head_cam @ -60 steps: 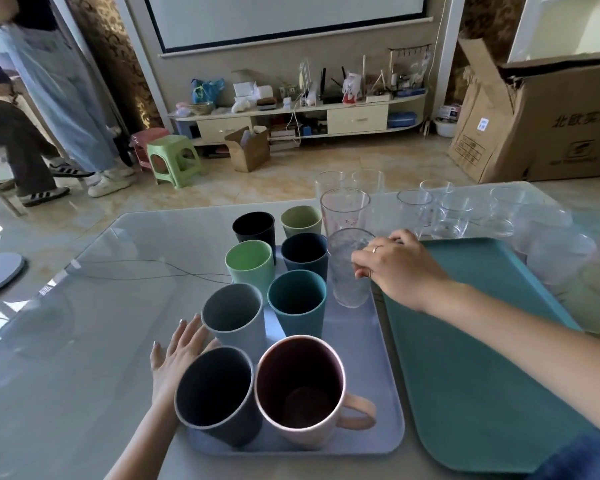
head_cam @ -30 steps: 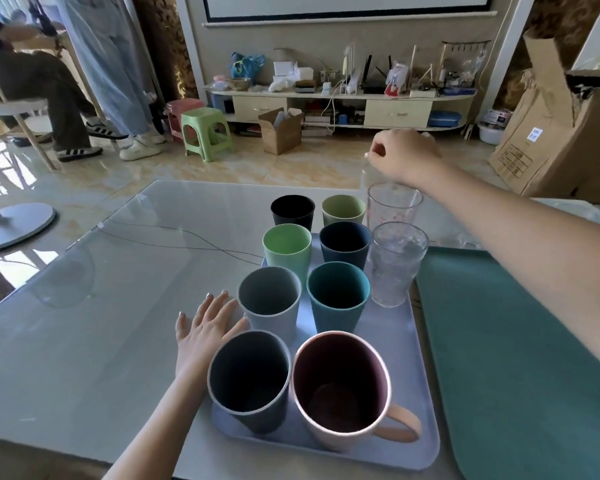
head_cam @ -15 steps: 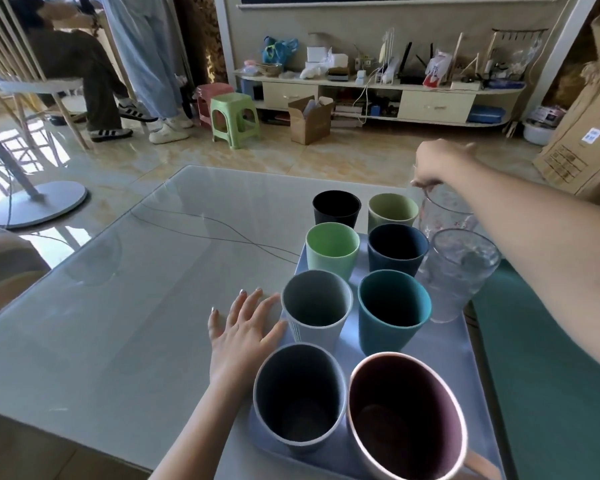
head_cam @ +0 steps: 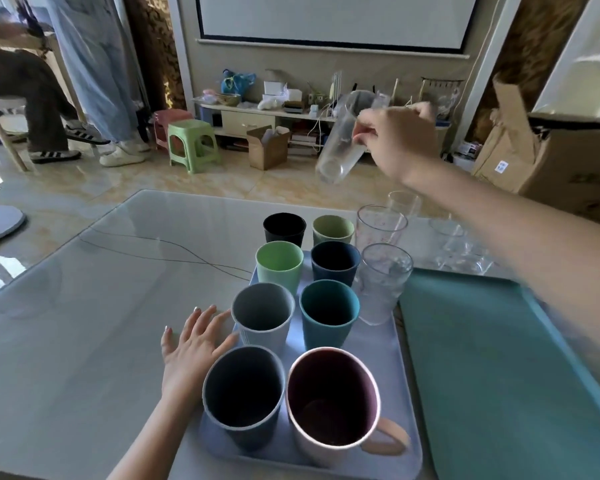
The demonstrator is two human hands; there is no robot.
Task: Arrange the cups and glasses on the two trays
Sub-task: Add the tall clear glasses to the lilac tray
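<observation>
In the upper middle of the frame, the right hand (head_cam: 400,140) pinches a tilted clear glass (head_cam: 343,147) near its rim with curled fingers (head_cam: 362,128); it looks light, smooth, slippery and easy to break, while the left hand (head_cam: 196,344) lies flat, fingers apart, on the table (head_cam: 84,306).

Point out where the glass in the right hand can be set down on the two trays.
The teal tray is bare across its whole visible surface. On the lilac tray, a strip lies free along the right edge, between the textured glass and the pink mug. The left and middle are crowded with cups. The right hand holds the clear glass tilted in the air.
</observation>
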